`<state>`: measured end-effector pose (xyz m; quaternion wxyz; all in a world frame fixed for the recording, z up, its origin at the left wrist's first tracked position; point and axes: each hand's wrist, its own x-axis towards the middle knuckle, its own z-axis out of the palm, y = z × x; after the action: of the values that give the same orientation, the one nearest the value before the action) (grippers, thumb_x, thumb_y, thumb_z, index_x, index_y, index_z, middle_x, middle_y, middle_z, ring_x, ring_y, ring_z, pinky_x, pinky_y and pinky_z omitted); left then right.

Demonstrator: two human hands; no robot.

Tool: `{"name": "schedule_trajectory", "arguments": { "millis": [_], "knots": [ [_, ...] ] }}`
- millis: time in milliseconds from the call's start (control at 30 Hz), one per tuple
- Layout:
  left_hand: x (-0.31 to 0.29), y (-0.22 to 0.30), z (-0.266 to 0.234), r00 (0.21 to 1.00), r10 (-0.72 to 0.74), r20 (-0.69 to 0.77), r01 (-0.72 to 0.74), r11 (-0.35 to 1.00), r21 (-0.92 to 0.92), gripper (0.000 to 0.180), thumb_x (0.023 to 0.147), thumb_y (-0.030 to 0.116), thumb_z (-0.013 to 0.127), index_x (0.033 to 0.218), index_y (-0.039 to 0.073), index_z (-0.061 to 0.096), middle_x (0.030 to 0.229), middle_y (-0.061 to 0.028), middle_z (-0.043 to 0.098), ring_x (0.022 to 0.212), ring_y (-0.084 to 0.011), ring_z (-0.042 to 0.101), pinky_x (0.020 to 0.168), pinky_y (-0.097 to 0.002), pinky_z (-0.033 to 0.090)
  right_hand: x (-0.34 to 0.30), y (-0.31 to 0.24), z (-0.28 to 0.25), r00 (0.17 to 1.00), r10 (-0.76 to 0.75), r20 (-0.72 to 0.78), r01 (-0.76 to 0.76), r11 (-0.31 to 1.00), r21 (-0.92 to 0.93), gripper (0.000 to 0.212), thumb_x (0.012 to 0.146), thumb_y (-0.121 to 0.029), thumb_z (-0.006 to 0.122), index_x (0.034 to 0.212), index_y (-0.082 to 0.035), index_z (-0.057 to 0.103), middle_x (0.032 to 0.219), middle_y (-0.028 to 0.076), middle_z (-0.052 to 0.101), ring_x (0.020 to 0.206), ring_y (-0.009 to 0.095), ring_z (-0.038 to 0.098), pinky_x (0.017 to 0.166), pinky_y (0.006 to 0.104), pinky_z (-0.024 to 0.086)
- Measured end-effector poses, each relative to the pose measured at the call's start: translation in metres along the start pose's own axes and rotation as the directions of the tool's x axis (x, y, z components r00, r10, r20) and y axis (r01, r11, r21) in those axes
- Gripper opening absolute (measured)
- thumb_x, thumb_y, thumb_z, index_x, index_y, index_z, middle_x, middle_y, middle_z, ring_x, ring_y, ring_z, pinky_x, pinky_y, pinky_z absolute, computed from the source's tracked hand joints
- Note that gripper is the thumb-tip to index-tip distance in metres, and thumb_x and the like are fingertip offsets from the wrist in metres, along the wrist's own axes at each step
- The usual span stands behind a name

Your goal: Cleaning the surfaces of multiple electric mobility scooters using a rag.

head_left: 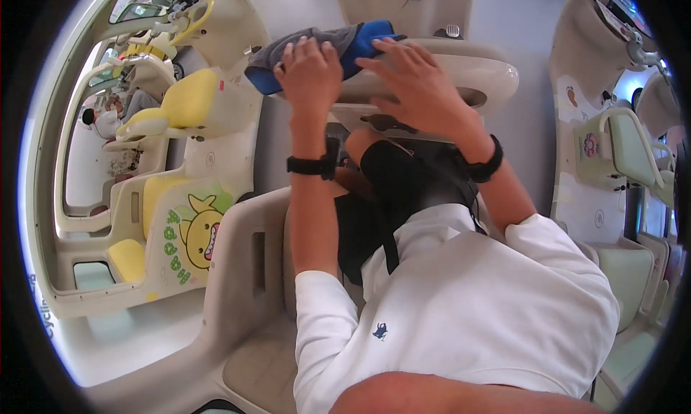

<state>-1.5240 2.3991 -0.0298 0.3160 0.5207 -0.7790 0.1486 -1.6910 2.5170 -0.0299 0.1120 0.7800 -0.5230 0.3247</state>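
A grey and blue cloth [362, 45], perhaps a folded towel, lies bunched on the beige front console [497, 72] ahead of me. My left hand [311, 79] rests on its grey part, fingers lying over the top and slightly bent. My right hand [421, 86] hovers at the cloth's right end. Its fingers are spread, with the index fingertip close to the blue edge, and whether it touches I cannot tell. Nothing shows in the right palm. Each wrist wears a black band.
I sit on a beige moulded seat [263, 363] in a small ride-like car. To the left stands a similar car with yellow seats [191, 97] and a cartoon fish picture [201, 234]. A pale green seat [633, 151] is at the right. A person [108, 120] shows far left.
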Motion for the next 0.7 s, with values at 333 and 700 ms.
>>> {"name": "schedule_trajectory", "arguments": {
  "millis": [333, 700],
  "knots": [
    [-0.024, 0.047, -0.023, 0.982, 0.115, 0.149, -0.024, 0.862, -0.507, 0.035, 0.084, 0.024, 0.062, 0.110, 0.004, 0.050, 0.111, -0.0207, 0.044, 0.105, -0.0446, 0.049, 0.086, -0.0468, 0.045, 0.000, 0.012, -0.002, 0.995, 0.096, -0.002, -0.096, 0.995, 0.011, 0.050, 0.078, -0.026, 0.065, 0.124, -0.008, 0.052, 0.131, 0.012, 0.051, 0.125, 0.030, 0.045, 0.108, 0.0462, 0.030],
    [-0.001, -0.006, 0.004, 0.995, 0.095, 0.038, -0.073, 0.920, -0.385, 0.038, 0.083, 0.033, 0.059, 0.109, 0.006, 0.057, 0.115, -0.0198, 0.050, 0.108, -0.0387, 0.047, 0.093, -0.0470, 0.038, 0.038, 0.012, -0.004, 0.990, 0.118, 0.076, -0.123, 0.990, 0.064, 0.025, 0.083, -0.024, 0.060, 0.103, -0.009, 0.064, 0.102, 0.012, 0.060, 0.086, 0.032, 0.061, 0.074, 0.0433, 0.050]
  ]
}}
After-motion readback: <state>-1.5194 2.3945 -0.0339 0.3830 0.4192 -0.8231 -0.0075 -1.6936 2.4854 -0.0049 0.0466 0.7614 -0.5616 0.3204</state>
